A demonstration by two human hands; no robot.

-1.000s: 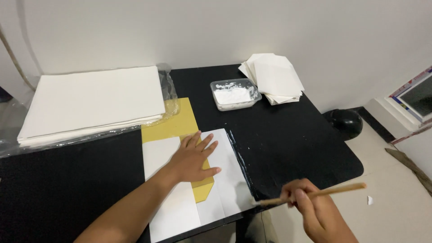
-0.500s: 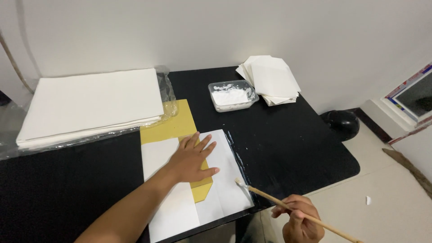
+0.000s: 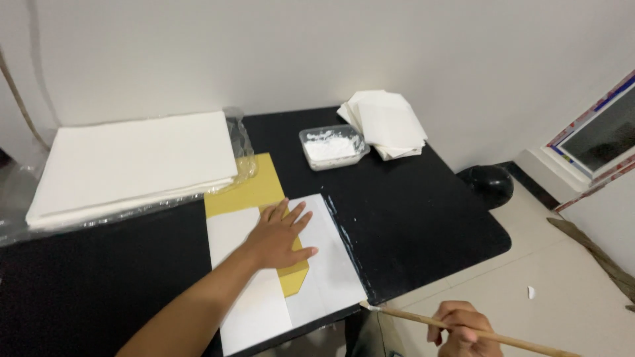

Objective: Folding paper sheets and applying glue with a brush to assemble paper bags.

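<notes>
Pressing flat, fingers spread, the left hand rests on a white sheet laid over a yellow board at the near edge of the black tabletop. Right hand, low off the tabletop's edge, fingers pinching a wooden stick. Also present: paper stack, tray of white paste, folded white sheets.

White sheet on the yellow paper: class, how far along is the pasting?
Done: a wet paste streak lines the white sheet's right edge. In hand: the left hand presses the sheet flat; the right hand holds the brush off the table. Left: the big paper stack lies unused.
</notes>
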